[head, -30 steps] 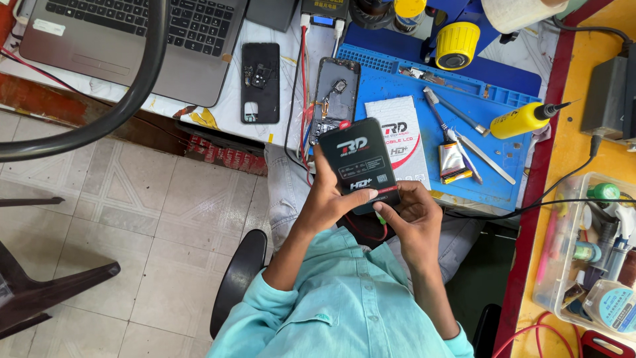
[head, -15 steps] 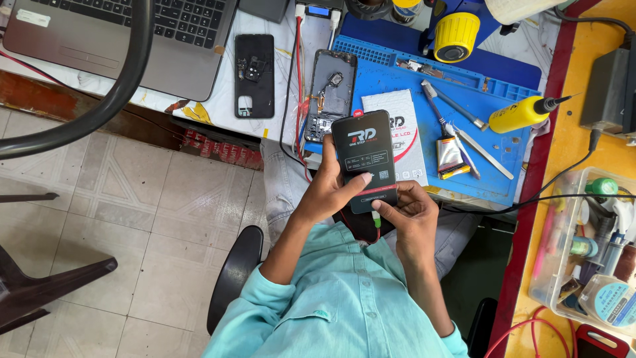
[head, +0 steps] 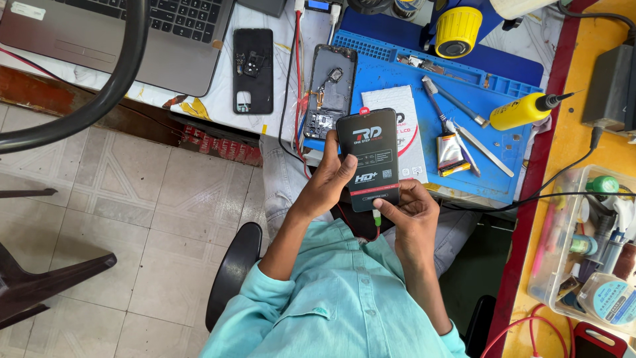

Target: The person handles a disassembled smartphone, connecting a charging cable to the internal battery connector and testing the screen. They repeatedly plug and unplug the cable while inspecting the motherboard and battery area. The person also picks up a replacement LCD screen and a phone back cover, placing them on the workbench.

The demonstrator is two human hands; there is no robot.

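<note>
Black rectangular phone screen panel [head: 368, 159] with a printed protective film is being held above the lap, at the tabletop [head: 218, 99] edge. Left hand [head: 329, 180] fingers are grasping its left edge. Right hand [head: 411, 213] fingers are gripping its lower end, thumb on a green tab [head: 376, 215]. Beyond the fingertips, an opened grey phone body [head: 330, 90] is lying on the blue rubber work mat [head: 503, 142].

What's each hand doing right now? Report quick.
Left hand: closed on the side of the black screen panel.
Right hand: holds the panel's bottom edge, thumb at its green tab.
</note>
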